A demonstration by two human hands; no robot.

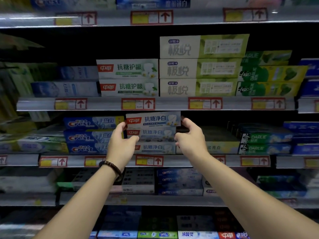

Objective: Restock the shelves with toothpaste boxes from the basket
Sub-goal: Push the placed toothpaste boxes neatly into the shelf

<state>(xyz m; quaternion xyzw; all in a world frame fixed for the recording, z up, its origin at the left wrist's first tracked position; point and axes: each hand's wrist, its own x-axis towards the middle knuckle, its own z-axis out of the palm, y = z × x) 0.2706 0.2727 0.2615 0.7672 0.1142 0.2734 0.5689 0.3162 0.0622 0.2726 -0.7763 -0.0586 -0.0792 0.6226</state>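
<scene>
A blue-and-white toothpaste box (153, 119) with a red logo sits on top of a stack of two matching boxes (152, 140) on the middle shelf. My left hand (120, 144) holds the left end of that top box, fingers curled at its corner, thumb under it. My right hand (190, 137) grips the right end the same way. The box is level, just under the shelf rail above. The basket is out of view.
Blue Crest boxes (86, 135) stack to the left, Darlie boxes (264, 144) to the right, with a dark gap (215, 133) beside my right hand. Green-and-white boxes (127, 77) fill the shelf above; price rails (148, 160) front each shelf.
</scene>
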